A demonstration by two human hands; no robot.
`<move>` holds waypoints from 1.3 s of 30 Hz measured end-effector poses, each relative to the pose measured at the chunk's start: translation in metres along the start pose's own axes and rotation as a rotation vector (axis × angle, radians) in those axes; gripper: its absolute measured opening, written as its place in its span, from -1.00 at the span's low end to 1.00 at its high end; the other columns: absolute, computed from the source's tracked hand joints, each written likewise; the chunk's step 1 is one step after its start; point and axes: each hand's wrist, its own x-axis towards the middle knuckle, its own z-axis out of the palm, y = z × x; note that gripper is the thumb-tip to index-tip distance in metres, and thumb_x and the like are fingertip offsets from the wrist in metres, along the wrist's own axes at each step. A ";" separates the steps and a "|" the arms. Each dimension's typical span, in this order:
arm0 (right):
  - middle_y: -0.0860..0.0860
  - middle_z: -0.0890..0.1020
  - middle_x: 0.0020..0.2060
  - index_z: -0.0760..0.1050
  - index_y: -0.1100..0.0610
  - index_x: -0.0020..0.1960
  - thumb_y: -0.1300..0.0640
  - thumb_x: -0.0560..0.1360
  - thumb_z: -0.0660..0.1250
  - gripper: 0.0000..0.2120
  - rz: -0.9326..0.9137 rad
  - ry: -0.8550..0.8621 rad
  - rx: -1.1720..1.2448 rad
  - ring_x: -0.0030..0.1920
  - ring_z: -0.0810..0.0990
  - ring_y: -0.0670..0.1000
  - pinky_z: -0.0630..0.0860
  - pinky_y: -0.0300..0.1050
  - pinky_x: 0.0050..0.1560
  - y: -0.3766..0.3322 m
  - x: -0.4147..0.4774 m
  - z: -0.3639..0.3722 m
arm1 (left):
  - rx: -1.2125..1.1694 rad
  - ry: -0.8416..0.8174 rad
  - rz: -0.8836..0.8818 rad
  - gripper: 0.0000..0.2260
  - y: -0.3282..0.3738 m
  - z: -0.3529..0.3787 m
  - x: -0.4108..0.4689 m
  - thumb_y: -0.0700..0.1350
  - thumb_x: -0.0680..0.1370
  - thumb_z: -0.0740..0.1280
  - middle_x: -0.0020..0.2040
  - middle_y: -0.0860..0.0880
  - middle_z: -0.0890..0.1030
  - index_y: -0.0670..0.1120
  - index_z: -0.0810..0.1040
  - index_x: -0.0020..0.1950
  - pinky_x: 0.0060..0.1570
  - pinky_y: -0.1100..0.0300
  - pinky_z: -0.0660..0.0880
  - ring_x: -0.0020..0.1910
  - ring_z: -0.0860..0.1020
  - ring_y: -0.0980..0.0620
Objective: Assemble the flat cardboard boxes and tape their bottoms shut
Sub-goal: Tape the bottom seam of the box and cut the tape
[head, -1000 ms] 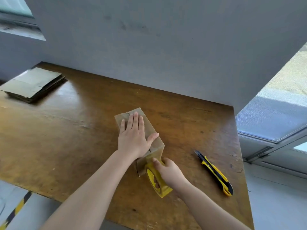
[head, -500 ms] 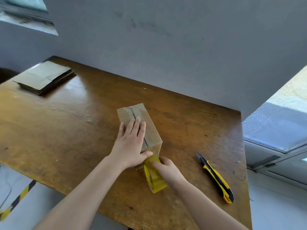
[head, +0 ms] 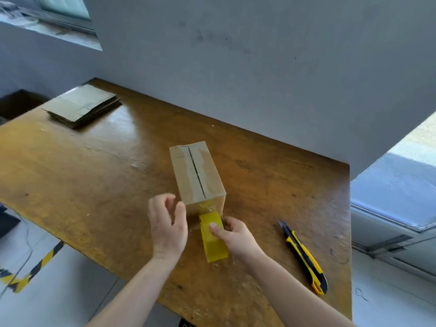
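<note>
Box: my small brown cardboard box point(head: 197, 175) lies mid-table on the worn wooden table point(head: 94, 173), flap seam up, with clear tape along the seam and down its near end.
Tape: the yellow roll of packing tape point(head: 213, 237) stands on edge just below that near end.
Right hand: my right hand point(head: 236, 237) grips the roll, thumb on its outer face.
Left hand: my left hand point(head: 166, 225) holds nothing, fingers loosely curled beside the box's near left corner; I cannot tell whether it touches.
Knife: a yellow-and-black utility knife point(head: 304, 258) lies to my right.
Blanks: a stack of flat cardboard blanks point(head: 81, 106) sits at the far left corner.
</note>
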 end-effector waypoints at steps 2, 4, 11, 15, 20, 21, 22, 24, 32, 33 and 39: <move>-0.05 0.63 0.08 0.50 0.07 0.23 -0.05 0.50 0.42 -0.63 0.003 -0.005 0.017 0.08 0.61 -0.01 0.56 0.04 0.18 0.000 0.001 0.000 | -0.113 -0.106 -0.300 -0.82 0.008 0.006 -0.014 -0.04 0.63 0.23 -0.19 -0.02 0.47 -0.10 0.44 -0.11 -0.18 0.06 0.42 -0.17 0.45 -0.05; -0.02 0.67 0.01 0.55 0.08 0.16 0.02 0.48 0.43 -0.71 -0.006 -0.038 0.034 0.02 0.65 0.00 0.59 0.05 0.13 -0.002 0.003 0.000 | -0.164 -0.255 -0.487 -0.81 0.007 0.016 -0.020 0.02 0.59 0.32 -0.19 -0.02 0.51 -0.08 0.48 -0.10 -0.21 0.12 0.42 -0.17 0.49 -0.01; -0.10 0.66 -0.04 0.60 -0.02 0.06 -0.05 0.51 0.37 -0.83 -0.126 0.062 -0.231 -0.01 0.61 -0.07 0.55 -0.18 -0.08 0.002 0.012 -0.030 | -0.357 -0.324 -0.737 -0.73 0.001 0.031 -0.012 -0.17 0.51 0.45 0.08 -0.12 0.63 -0.09 0.53 0.19 -0.02 -0.01 0.54 0.06 0.60 -0.13; 0.10 0.48 0.27 0.41 0.08 0.35 -0.08 0.53 0.29 -0.56 0.136 0.548 -0.703 0.30 0.40 0.15 0.40 -0.02 0.18 0.043 0.027 -0.090 | -0.375 -0.304 -0.734 -0.74 0.002 0.030 -0.011 -0.17 0.51 0.45 0.09 -0.12 0.60 -0.07 0.52 0.17 0.09 -0.07 0.55 0.08 0.58 -0.13; 0.13 0.39 0.34 0.30 0.12 0.39 -0.05 0.50 0.32 -0.47 0.531 0.629 -0.641 0.37 0.30 0.19 0.28 0.08 0.31 0.087 0.020 -0.129 | -0.397 -0.289 -0.713 -0.81 0.004 0.030 -0.011 -0.18 0.50 0.45 0.07 -0.09 0.58 0.00 0.53 0.05 0.13 -0.10 0.53 0.07 0.56 -0.12; 0.12 0.42 0.31 0.34 0.09 0.38 -0.09 0.52 0.32 -0.50 0.528 0.615 -0.654 0.35 0.33 0.18 0.30 0.07 0.29 0.091 0.019 -0.129 | -0.396 -0.292 -0.708 -0.82 0.004 0.031 -0.010 -0.18 0.51 0.45 0.06 -0.09 0.57 -0.01 0.53 0.05 0.11 -0.08 0.53 0.06 0.55 -0.11; 0.10 0.45 0.26 0.38 0.06 0.35 -0.10 0.52 0.32 -0.53 0.502 0.595 -0.664 0.30 0.38 0.17 0.34 0.06 0.25 0.093 0.019 -0.129 | -0.405 -0.298 -0.706 -0.82 0.004 0.031 -0.010 -0.19 0.51 0.44 0.06 -0.09 0.57 -0.02 0.53 0.05 0.09 -0.06 0.53 0.05 0.55 -0.11; 0.07 0.46 0.15 0.44 0.01 0.33 -0.03 0.53 0.35 -0.61 0.373 0.558 -0.627 0.10 0.49 0.14 0.46 -0.01 0.04 0.092 0.021 -0.125 | -0.430 -0.299 -0.718 -0.82 0.003 0.031 -0.009 -0.21 0.50 0.45 0.06 -0.11 0.57 -0.03 0.53 0.03 0.09 -0.08 0.53 0.05 0.56 -0.13; -0.08 0.56 -0.26 0.55 -0.03 0.12 -0.02 0.53 0.29 -0.80 -0.852 0.454 -0.940 -0.40 0.54 0.02 0.41 -0.14 -0.51 0.015 0.019 -0.062 | -0.484 -0.274 -0.763 -0.82 0.005 0.032 -0.009 -0.26 0.49 0.44 0.08 -0.19 0.61 -0.05 0.53 0.00 0.01 -0.10 0.56 0.07 0.59 -0.22; -0.07 0.52 -0.32 0.56 -0.03 0.09 -0.05 0.53 0.27 -0.80 -0.934 0.439 -1.020 -0.44 0.50 0.02 0.38 -0.13 -0.54 0.007 0.021 -0.058 | -0.488 -0.267 -0.761 -0.83 0.005 0.031 -0.009 -0.27 0.49 0.44 0.06 -0.20 0.61 -0.06 0.53 0.00 -0.04 -0.05 0.54 0.05 0.59 -0.21; -0.04 0.48 -0.42 0.61 -0.01 0.00 0.06 0.38 0.52 -0.78 -0.924 0.381 -1.371 -0.51 0.42 -0.02 0.16 -0.15 -0.48 -0.026 0.019 -0.044 | -0.497 -0.290 -0.758 -0.82 0.009 0.025 -0.009 -0.23 0.52 0.42 0.07 -0.11 0.60 -0.05 0.51 0.05 -0.04 -0.01 0.53 0.04 0.57 -0.13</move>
